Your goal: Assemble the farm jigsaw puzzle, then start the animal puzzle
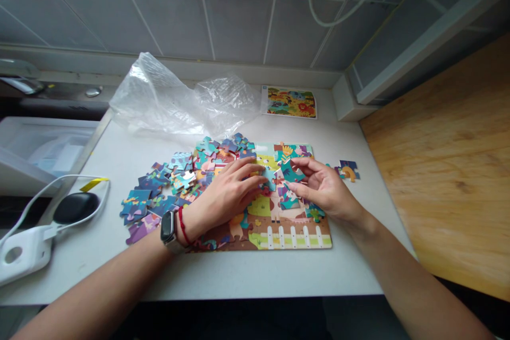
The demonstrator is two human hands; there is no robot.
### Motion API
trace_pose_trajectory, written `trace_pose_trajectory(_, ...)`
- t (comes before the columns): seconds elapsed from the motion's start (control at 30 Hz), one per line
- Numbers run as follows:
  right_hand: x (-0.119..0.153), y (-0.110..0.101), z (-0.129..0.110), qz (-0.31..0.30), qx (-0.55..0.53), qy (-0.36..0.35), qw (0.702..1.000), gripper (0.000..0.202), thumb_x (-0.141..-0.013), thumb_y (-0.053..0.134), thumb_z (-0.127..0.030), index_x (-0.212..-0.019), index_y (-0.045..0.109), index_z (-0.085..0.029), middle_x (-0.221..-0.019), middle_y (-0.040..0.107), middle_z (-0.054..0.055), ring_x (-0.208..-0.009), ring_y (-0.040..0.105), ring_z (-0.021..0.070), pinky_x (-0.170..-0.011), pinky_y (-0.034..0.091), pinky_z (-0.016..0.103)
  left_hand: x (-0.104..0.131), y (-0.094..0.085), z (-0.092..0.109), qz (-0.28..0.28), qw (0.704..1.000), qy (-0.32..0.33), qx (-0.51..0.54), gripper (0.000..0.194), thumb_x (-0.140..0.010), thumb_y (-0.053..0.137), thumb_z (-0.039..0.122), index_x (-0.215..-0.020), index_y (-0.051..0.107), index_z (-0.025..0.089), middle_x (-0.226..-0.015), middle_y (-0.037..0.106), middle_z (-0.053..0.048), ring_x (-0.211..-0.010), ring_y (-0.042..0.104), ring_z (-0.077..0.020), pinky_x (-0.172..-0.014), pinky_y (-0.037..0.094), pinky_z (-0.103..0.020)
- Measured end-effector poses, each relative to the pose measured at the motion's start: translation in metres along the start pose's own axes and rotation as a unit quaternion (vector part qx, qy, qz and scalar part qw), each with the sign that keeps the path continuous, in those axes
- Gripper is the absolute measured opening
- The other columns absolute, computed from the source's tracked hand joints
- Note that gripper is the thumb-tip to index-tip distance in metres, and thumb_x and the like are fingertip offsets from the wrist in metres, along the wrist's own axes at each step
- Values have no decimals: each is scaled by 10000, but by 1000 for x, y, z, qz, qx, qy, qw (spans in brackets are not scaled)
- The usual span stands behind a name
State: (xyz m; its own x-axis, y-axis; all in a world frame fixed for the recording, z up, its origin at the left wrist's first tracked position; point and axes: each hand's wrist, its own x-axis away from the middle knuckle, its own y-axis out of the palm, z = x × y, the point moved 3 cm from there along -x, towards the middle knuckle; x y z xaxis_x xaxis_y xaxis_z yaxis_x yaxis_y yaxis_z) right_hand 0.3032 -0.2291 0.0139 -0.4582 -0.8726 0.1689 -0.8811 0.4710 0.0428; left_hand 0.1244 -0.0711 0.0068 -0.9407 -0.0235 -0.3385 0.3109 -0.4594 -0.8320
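Note:
My right hand [324,188] pinches a teal puzzle piece [292,171] between thumb and fingers, above the right part of a picture board [295,220]. My left hand [231,191] lies palm down over the pieces, its fingers stretched toward the right. Close to its fingertips is a light blue puzzle piece [270,178]; whether they touch it I cannot tell. Many loose puzzle pieces [149,199] are heaped left of the board and over its left half. Under my hands the board shows a farm scene with a white fence.
Behind the heap lies a crumpled clear plastic bag [171,98]. A printed picture card [292,102] rests near the wall. A few pieces [348,170] sit right of the board. At left are a white charger [26,255] with a cable and a black oval object [75,207].

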Motion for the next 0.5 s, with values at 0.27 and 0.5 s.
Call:
trace_pose_trajectory(0.27, 4, -4, -6, -33, 130, -24, 991, 290, -965, 718, -369, -1235, 769, -276, -1066, 752, 49, -821, 667, 172, -752, 603, 318, -1, 1, -2, -5, 1000, -11, 8, 269, -1054, 620, 143, -1315, 661, 195, -1400, 670, -108, -1354, 581, -278, -1163, 552, -516)
trace_pose_trajectory(0.5, 5, 2, -1, -20, 105, -55, 993, 345, -933, 778, -368, -1258, 703, -281, -952, 680, 23, -799, 659, 167, -707, 609, 302, 0, 0, -1, 5, 1000, -7, 4, 284, -1047, 622, 139, -1319, 657, 211, -1387, 678, -109, -1341, 600, -285, -1141, 567, -529)
